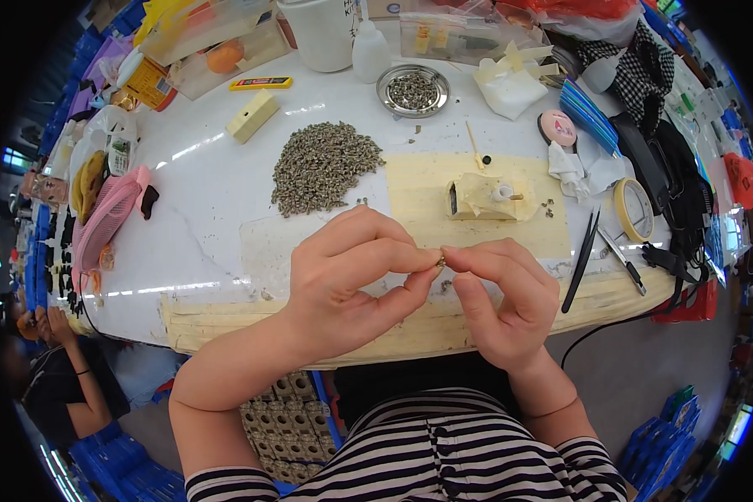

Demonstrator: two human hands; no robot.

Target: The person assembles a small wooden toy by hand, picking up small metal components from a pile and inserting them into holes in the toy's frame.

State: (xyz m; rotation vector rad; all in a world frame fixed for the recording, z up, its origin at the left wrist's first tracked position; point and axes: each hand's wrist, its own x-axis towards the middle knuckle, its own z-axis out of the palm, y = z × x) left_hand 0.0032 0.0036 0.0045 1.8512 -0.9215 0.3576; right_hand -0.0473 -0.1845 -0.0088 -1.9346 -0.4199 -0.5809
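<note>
My left hand (351, 280) is closed in a pinch on a small metal piece (441, 262), held above the near part of the table. Its exact kind is too small to make out. My right hand (510, 301) meets it from the other side: a fingertip touches the piece, while the thumb stands apart below. Beyond my left hand lies a large heap of small grey metal parts (322, 167). Past my right hand, a tape-wrapped block (485, 199) with a small white cup-like piece on it sits on a yellowish taped patch (414, 188).
A round metal dish (413, 90) of similar parts stands at the back. Black tweezers (581, 261), a slim knife (623, 255) and a tape roll (633, 209) lie at right. A pink mesh pouch (113, 213) is at left. Blue crates of metal blocks (291, 422) sit below the table edge.
</note>
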